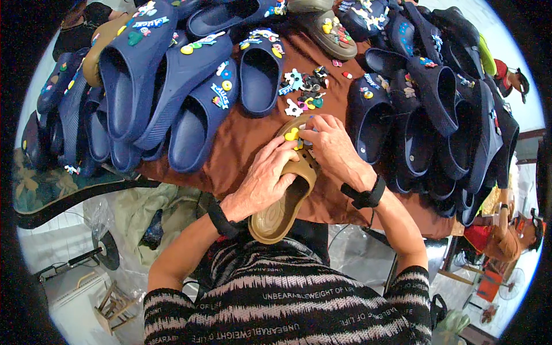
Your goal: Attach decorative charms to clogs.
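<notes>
A tan clog (278,215) with a ridged footbed is held at the table's near edge, its heel toward me. My left hand (261,172) is closed around its side and upper, the fingertips beside a yellow charm (292,135) on the toe. Curled over the front of the same clog, my right hand (335,148) pinches a small charm, mostly hidden under the fingers. Just beyond the toe lies a loose pile of colourful shoe charms (313,86), some white, some black.
Dark blue clogs with charms are heaped on the left (195,129) and the right (415,132). A brown-olive clog (334,43) lies at the back. Brown cloth (221,164) covers the table. At far right, a person (509,238) sits near a fan (512,284).
</notes>
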Demonstrator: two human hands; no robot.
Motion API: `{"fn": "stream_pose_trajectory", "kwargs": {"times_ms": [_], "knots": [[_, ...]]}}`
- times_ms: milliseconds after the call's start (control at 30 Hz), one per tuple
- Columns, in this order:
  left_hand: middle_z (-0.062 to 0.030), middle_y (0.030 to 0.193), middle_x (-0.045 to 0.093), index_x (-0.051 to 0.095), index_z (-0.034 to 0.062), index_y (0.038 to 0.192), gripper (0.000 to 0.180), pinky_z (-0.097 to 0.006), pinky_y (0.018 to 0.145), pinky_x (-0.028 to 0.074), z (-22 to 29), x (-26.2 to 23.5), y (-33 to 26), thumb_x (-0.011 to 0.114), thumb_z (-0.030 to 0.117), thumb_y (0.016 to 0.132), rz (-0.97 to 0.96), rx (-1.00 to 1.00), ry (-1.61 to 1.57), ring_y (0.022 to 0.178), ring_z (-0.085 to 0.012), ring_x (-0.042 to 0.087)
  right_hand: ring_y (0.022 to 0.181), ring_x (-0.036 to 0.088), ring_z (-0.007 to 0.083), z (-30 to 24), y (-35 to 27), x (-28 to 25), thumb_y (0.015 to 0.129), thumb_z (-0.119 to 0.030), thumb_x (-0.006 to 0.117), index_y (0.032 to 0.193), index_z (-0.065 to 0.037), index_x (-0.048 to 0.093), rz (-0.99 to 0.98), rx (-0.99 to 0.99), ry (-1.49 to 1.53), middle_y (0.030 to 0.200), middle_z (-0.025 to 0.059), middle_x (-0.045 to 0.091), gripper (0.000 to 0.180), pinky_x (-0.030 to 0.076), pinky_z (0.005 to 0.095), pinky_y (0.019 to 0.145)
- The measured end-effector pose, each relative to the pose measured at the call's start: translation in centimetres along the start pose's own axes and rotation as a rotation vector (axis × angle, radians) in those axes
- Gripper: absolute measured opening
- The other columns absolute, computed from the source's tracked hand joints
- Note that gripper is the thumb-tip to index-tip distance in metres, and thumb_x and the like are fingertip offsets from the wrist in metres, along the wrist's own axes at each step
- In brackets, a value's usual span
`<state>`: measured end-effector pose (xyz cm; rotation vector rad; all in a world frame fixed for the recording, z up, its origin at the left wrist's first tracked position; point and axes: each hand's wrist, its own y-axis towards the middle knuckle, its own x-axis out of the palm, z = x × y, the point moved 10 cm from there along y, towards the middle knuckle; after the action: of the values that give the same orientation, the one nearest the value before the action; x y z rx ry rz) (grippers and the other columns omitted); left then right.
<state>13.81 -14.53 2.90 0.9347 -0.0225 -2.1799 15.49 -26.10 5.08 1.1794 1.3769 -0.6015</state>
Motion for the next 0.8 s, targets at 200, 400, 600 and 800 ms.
{"fn": "stream_pose_trajectory", "kwargs": {"times_ms": [200, 400, 600, 800], "knots": [[-0.0184, 0.145, 0.049, 0.052, 0.0066, 0.120, 0.039, -0.052, 0.118, 0.031, -0.1, 0.2, 0.3, 0.066, 0.004, 0.083, -0.065, -0.009, 0.047, 0.144, -0.0425, 0.036, 0.116, 0.055, 0.0323, -0.2, 0.6, 0.4, 0.079, -0.009, 0.066, 0.102, -0.010, 0.073, -0.054, -0.027, -0.060, 0.108, 0.0110, 0.062, 0.024, 0.041, 0.0491, 0.104], [-0.0178, 0.146, 0.048, 0.052, 0.0065, 0.121, 0.040, -0.051, 0.118, 0.031, -0.2, 0.1, 0.1, 0.065, 0.002, 0.083, -0.068, -0.045, 0.050, 0.144, -0.0421, 0.035, 0.109, 0.059, 0.0322, -1.2, 0.5, -0.6, 0.077, -0.007, 0.067, 0.099, -0.009, 0.073, 0.036, -0.084, -0.057, 0.103, 0.0116, 0.064, 0.023, 0.045, 0.0467, 0.100], [-0.0214, 0.149, 0.043, 0.050, 0.0048, 0.131, 0.045, -0.050, 0.118, 0.031, 0.0, -0.1, -0.9, 0.063, 0.004, 0.089, -0.025, -0.086, 0.030, 0.144, -0.0425, 0.035, 0.084, 0.070, 0.0367, 8.7, 2.6, -1.2, 0.079, -0.007, 0.066, 0.084, -0.006, 0.070, 0.009, 0.207, -0.106, 0.085, 0.0174, 0.069, 0.006, 0.056, 0.0463, 0.073], [-0.0224, 0.152, 0.038, 0.043, 0.0050, 0.145, 0.056, -0.049, 0.119, 0.031, 0.0, 0.0, -3.5, 0.060, 0.004, 0.092, 0.060, -0.172, 0.018, 0.143, -0.0436, 0.035, 0.102, 0.068, 0.0348, 20.4, 4.8, 0.7, 0.086, -0.010, 0.060, 0.102, -0.007, 0.072, -0.090, 0.341, -0.489, 0.103, 0.0144, 0.073, 0.020, 0.052, 0.0498, 0.083]]}}
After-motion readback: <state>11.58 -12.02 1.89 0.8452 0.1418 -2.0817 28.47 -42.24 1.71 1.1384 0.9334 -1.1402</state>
